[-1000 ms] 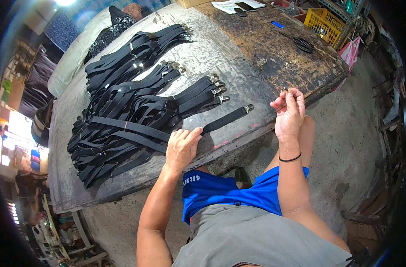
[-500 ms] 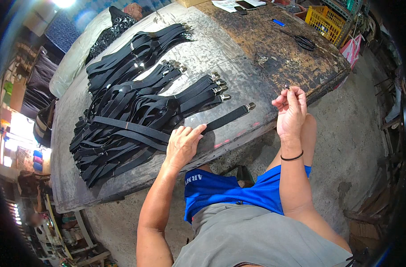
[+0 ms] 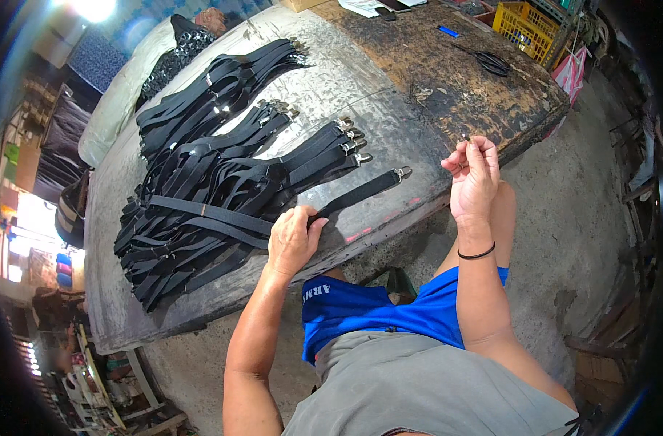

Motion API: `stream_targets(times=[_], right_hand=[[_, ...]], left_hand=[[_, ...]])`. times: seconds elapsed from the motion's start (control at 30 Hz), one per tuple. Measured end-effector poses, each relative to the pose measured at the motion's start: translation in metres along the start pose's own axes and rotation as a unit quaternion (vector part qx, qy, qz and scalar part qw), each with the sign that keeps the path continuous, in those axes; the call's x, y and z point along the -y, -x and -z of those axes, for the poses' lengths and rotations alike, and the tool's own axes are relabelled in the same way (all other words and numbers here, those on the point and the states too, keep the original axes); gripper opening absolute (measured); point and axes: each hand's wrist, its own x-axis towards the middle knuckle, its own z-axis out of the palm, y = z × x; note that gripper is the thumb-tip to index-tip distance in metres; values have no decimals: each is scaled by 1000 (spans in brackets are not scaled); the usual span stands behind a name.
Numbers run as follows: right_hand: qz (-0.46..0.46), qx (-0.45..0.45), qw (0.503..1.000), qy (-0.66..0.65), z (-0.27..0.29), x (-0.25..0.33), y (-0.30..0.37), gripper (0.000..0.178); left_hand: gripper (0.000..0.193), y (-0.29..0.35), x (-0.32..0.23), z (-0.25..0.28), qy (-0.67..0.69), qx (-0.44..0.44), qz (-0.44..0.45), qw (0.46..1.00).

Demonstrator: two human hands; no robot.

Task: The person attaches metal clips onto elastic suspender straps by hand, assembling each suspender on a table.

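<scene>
Black elastic suspenders (image 3: 201, 156) with silver metal clips lie in overlapping bundles across the table. My left hand (image 3: 293, 238) is closed around one black suspender strap (image 3: 357, 194) near the front edge, its fingertips curled under and partly hidden. That strap runs out to the right and ends in a metal clip (image 3: 402, 173). Off the table's right front edge, my right hand (image 3: 474, 174) is raised, palm up, with thumb and finger pinched together. A tiny dark, shiny thing shows at those fingertips, too small to name.
Scissors with black handles (image 3: 491, 63) and a blue object (image 3: 448, 32) lie on the worn brown board (image 3: 448, 87) at the far right. Behind them stands a yellow crate (image 3: 524, 33). A pale sack (image 3: 117, 109) with more clips rests at the far left.
My left hand's fingers have curled in around the strap, and the strap's clip end has shifted slightly left. My right hand has barely moved and keeps its pinch.
</scene>
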Motion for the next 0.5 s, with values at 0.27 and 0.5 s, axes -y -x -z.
stream_targets(times=[0.27,0.5], right_hand=[[18,15,999,41,22,51,-42,12],[-110,163,917,348,70,94,-139,10]], left_hand=[[23,-7,-12,-2,20,-21,-49,998],[17,5,-14,5,25,-35,2,999]])
